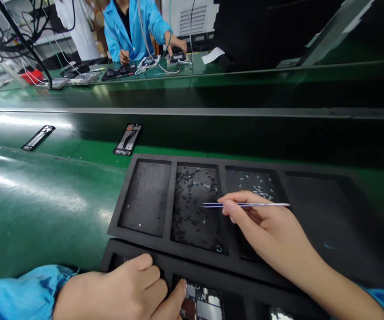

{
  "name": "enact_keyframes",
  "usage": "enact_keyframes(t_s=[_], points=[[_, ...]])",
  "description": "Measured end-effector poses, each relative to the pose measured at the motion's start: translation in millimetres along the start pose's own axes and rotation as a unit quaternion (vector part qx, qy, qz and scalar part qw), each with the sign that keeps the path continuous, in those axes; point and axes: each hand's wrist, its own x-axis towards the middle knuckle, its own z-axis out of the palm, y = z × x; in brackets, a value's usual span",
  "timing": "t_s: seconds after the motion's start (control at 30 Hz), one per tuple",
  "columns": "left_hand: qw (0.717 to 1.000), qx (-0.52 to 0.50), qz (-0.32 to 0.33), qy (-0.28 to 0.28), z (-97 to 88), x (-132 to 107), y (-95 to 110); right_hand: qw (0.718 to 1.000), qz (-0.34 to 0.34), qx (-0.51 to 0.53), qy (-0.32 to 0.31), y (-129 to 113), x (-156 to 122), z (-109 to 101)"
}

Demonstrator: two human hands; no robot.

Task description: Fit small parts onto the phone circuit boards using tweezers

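Note:
My right hand (265, 226) pinches thin metal tweezers (245, 205), whose tips point left over the second compartment of a black foam tray (171, 198). That compartment holds several tiny dark parts (192, 195). The third compartment holds small pale parts (256, 184). My left hand (128, 289) is curled with its fingers resting on the edge of a nearer black tray (111, 262). Its thumb touches an opened phone (201, 304) lying in that tray. I cannot see anything inside the curled fingers.
Two phone frames (128, 139) (38, 137) lie on the green conveyor belt (28, 200) beyond the trays. Across the belt a person in a blue coat (131, 26) works at a bench with cables (18, 40) and devices. A dark rail runs across the middle.

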Motion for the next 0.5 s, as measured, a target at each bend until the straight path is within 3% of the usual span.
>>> enact_keyframes(t_s=[0.13,0.3,0.5], points=[[1.000,0.008,-0.010,0.006,-0.4,0.1,0.0,0.998,-0.035,0.044,-0.006,-1.3,-0.1,2.4],[1.000,0.011,-0.006,-0.003,-1.3,-0.7,1.6,0.996,-0.033,0.067,-0.052,2.7,-0.3,4.8],[1.000,0.006,-0.005,0.007,1.5,-1.1,1.8,0.997,-0.027,0.051,-0.059,5.2,-1.6,5.3]])
